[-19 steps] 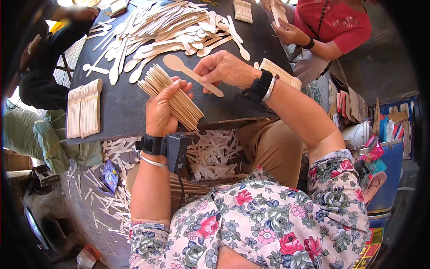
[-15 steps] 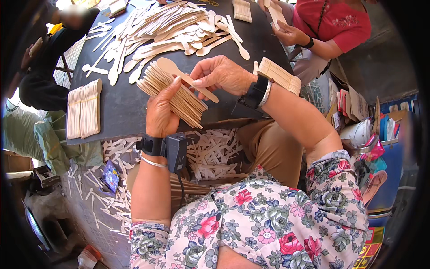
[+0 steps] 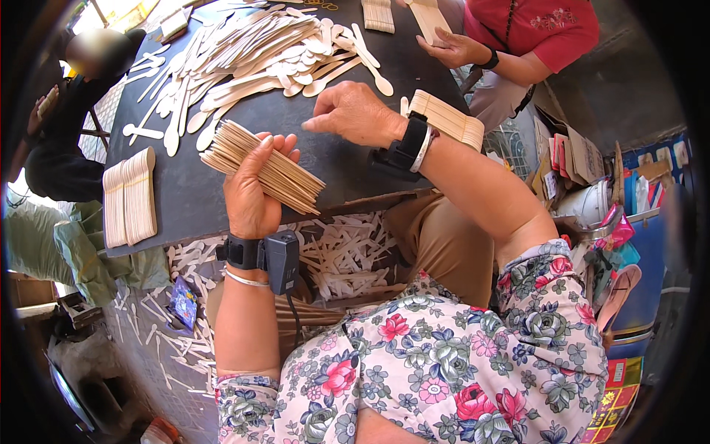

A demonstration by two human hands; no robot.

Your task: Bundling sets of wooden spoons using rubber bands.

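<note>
My left hand grips a thick stack of wooden spoons, set on edge and slanting, above the near edge of the dark table. My right hand is raised over the table, right of the stack and apart from it. Its fingers are loosely bent, thumb and fingertips pointing left, and nothing shows in them. Beyond my hands lies a big heap of loose wooden spoons. A banded bundle of wooden spoons rests beside my right wrist.
More banded bundles stand at the table's left edge. A person in a red top holds flat wooden pieces at the far right. Someone in dark clothes is at the left. Scattered wooden pieces lie below the table.
The single wooden spoon that was between my hands no longer shows apart from the stack. My right hand has drawn away from the stack. The view has shifted slightly.
</note>
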